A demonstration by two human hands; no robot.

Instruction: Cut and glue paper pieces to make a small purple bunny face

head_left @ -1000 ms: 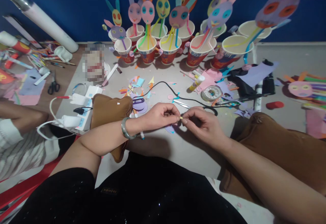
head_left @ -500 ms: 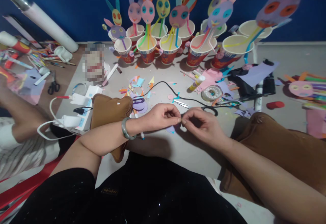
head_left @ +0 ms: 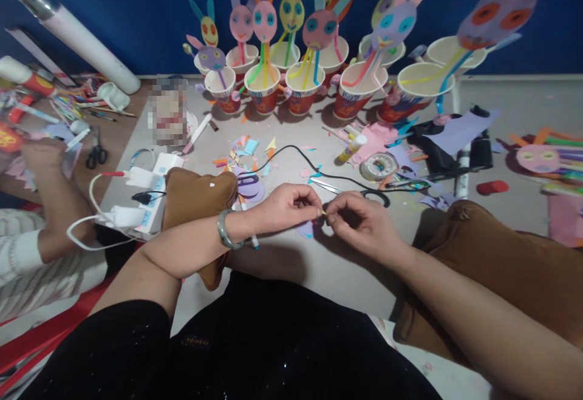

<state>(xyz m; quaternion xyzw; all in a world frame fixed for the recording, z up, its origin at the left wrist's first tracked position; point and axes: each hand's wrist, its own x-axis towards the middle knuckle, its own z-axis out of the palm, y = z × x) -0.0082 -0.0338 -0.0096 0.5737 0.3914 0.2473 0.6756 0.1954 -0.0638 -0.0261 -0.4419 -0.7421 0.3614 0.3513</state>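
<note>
Tiny yellowish pc (head_left: pixel 324 212) pinched btwn both hands (head_left: pixel 291 209)

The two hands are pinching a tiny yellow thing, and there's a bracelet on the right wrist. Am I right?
Not quite: the bracelet is on the left wrist, as the head view shows. The left hand and right hand do pinch a tiny yellow thing.
</note>
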